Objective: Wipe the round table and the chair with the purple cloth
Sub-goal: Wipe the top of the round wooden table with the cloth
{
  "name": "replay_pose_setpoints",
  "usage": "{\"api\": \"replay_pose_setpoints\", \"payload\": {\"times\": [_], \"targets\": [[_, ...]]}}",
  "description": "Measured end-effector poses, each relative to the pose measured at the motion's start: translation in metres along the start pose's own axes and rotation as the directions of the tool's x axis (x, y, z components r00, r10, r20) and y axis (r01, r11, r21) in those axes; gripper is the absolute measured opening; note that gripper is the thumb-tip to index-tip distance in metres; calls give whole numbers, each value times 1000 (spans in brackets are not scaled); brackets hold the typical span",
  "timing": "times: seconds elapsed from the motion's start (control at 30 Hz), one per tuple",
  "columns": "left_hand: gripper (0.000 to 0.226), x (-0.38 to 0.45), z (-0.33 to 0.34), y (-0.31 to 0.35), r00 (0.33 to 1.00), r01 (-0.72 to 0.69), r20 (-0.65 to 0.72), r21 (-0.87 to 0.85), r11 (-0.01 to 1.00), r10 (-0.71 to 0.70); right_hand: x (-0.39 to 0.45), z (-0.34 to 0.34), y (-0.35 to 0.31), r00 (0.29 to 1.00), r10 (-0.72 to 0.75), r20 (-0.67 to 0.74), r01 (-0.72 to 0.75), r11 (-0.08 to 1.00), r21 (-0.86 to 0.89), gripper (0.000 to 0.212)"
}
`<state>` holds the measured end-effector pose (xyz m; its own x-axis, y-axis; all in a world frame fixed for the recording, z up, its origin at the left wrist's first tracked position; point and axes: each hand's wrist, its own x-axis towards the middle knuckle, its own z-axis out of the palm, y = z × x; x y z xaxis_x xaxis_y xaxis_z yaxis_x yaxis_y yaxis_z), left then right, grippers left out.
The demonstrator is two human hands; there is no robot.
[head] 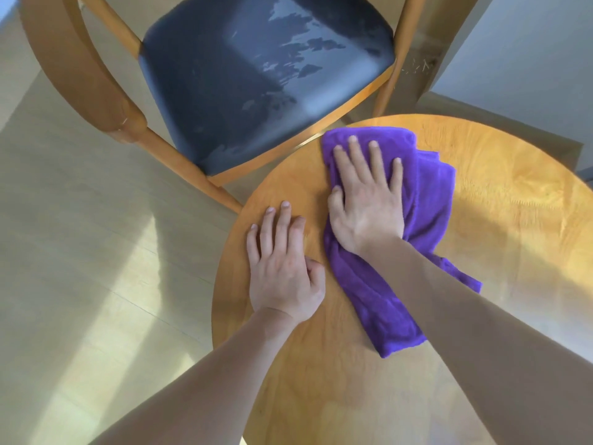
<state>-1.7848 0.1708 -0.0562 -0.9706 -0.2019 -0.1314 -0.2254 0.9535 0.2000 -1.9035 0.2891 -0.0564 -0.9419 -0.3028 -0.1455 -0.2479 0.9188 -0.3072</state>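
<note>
On the round worktop (481, 194), the right hand (369, 200) presses flat, fingers straight, on the purple cloth (378, 297); the left hand (282, 268) rests open beside it. Table wiping appears in progress. Next: sweep remaining surface, then the chair (244, 78).

Pale wood-look floor (80, 252) fills the left side, crossed by soft bright patches of light and faint plank seams. At upper right stands a light grey wall (526, 59), with a tan wooden post (430, 43) beside it and a low skirting (500, 123) along its foot.
</note>
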Motion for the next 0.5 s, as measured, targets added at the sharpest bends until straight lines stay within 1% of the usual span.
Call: {"api": "replay_pose_setpoints", "payload": {"times": [0.03,0.1,0.17,0.2,0.3,0.4,0.5], "targets": [[64,0,0,0,1000,-3,3,4,1000,3,-7,-1,3,995,-95,42,95,995,-21,67],[64,0,0,0,1000,-5,13,18,1000,5,-21,-4,15,962,-244,120,249,968,-21,66],[65,0,0,-1,1000,-2,16,23,1000,2,-32,-9,32,929,-329,168,332,943,10,65],[65,0,0,0,1000,-2,14,24,1000,2,-36,-12,40,924,-338,177,340,940,21,64],[66,1,0,0,1000,-6,9,26,1000,6,-38,-15,52,956,-262,135,258,965,46,63],[67,0,0,0,1000,-9,2,19,1000,9,-35,-10,42,985,-155,71,153,988,38,61],[67,1,-1,1,1000,-14,5,23,1000,14,-27,-7,28,997,-75,27,74,997,22,62]]}}
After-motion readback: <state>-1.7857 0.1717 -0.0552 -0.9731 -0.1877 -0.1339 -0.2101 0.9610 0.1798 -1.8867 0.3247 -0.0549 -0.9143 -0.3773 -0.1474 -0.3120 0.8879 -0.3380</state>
